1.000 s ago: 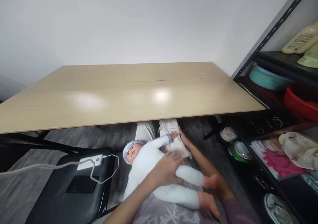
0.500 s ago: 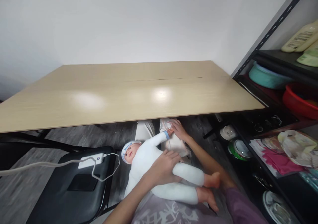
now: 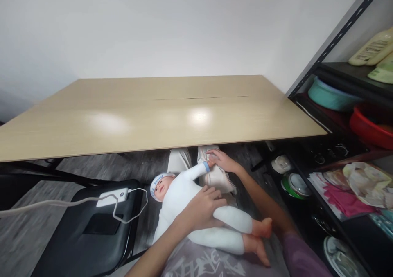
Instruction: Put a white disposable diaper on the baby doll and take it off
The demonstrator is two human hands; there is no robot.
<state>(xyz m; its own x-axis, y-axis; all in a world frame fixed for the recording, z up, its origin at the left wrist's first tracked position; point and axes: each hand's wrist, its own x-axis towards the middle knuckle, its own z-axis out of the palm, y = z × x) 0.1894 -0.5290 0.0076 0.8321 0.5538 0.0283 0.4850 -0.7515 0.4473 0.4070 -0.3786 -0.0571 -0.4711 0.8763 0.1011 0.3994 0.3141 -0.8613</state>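
A doll (image 3: pixel 176 197) in white lies face up across a seated person's lap, below the near edge of a wooden table (image 3: pixel 138 125). Its long axis slants from upper left to lower right, the capped head toward a black chair (image 3: pixel 92 248) at left, the bare feet toward a dark shelf (image 3: pixel 362 232) at right. One arm, blue at the cuff, reaches up and to the right. The person's left hand (image 3: pixel 204 209) is loosely curled over the doll's hip, fingers half bent and thumb down between the legs, holding the body. The right hand (image 3: pixel 225 161), fingers nearly straight, meets the doll's raised hand (image 3: pixel 211 161); whether it has closed on it cannot be told. A white box (image 3: pixel 112 197) with a cable sits on the chair
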